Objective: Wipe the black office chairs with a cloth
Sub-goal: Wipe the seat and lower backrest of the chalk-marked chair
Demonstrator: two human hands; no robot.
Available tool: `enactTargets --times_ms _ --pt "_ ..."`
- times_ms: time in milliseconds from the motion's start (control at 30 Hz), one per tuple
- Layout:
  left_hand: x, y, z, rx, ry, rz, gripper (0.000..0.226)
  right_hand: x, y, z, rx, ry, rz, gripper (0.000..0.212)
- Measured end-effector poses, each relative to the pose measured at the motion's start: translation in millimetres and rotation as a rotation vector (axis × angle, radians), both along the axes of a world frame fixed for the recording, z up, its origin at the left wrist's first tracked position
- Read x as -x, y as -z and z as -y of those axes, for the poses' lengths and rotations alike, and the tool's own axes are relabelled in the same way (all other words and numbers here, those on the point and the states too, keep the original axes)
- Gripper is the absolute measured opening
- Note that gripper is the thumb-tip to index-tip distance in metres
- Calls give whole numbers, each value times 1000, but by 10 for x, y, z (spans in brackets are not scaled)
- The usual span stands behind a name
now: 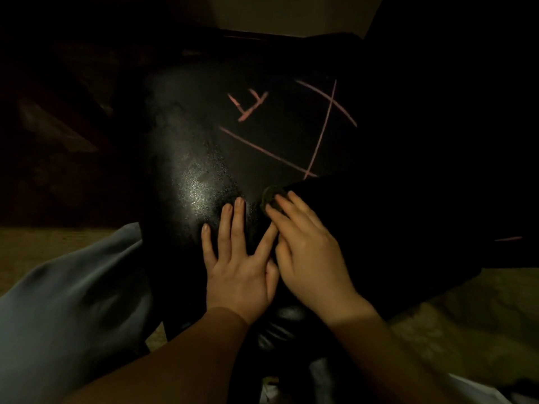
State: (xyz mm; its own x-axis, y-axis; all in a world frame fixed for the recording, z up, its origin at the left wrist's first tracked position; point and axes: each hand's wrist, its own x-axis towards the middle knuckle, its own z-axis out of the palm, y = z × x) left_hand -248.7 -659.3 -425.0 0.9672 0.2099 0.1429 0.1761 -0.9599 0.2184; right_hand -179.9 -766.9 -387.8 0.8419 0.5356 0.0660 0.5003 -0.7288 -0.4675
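Cloth (269,196), dark and soft, lies bunched on the black chair seat (186,158) under the right hand (309,252), whose fingers press it flat. Left hand (236,266) rests spread and empty beside it. Seat looks firm and glossy; pink marks (271,154) remain ahead. Cloth probably slides easily; bunch it under the palm.

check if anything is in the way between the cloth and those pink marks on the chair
Nothing visible blocks it. The dark cloth under the right hand sits on the black chair surface just below the pink marks, with bare surface between. The left hand lies flat beside it, clear.
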Motion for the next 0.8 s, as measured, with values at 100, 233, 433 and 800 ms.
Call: enactTargets --times_ms 100,233,433,800 --pt "-5 2 -2 1 3 -2 62 -21 25 30 -12 8 1 51" --pt "-7 -24 3 13 1 -7 67 -209 44 219 43 117 69 54" --pt "-4 -33 4 40 1 -14 65 -705 18 1049 112 563 56 53" --pt "-14 -25 -88 26 39 -12 65 -559 26 813 205 496 103 47"
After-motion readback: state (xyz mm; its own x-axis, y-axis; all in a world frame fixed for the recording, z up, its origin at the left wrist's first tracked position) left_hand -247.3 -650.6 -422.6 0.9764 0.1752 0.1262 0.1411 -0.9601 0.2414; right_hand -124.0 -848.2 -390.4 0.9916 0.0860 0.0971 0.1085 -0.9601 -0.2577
